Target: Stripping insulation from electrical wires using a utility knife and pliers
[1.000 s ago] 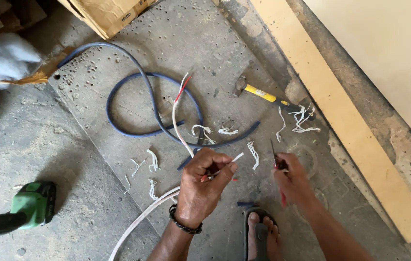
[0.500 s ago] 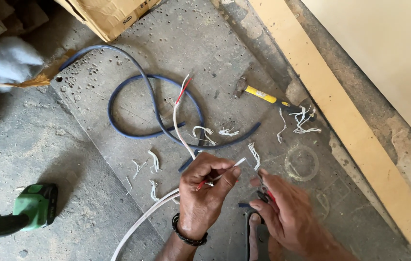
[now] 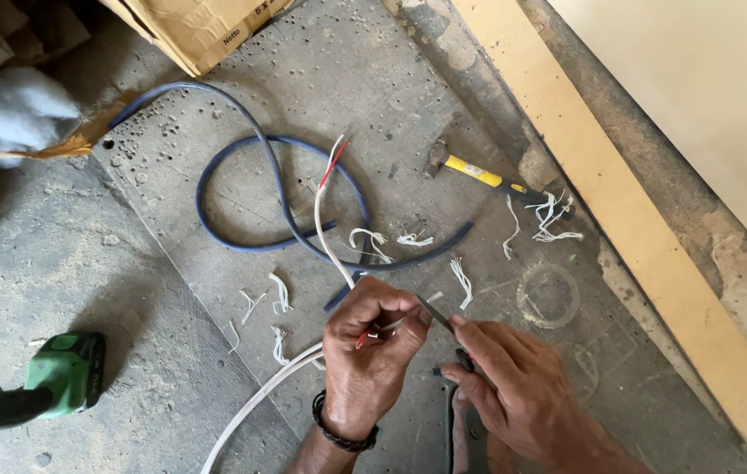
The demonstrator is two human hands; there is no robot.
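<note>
The left hand [image 3: 369, 355] is closed around the white cable [image 3: 259, 399] just above the concrete slab [image 3: 215, 263]. The right hand [image 3: 514, 386] pinches a cutting tool [image 3: 439, 314] at its end. Stripping appears underway; the next cut needs shallow, steady pressure.

Left hand [image 3: 372, 351] curls into a fist, wrist banded; right hand [image 3: 514, 386] reaches across, fingers pinched, fingertips nearly touching it.

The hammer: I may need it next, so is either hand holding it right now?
No, the hammer lies on the concrete beyond both hands, untouched.
</note>
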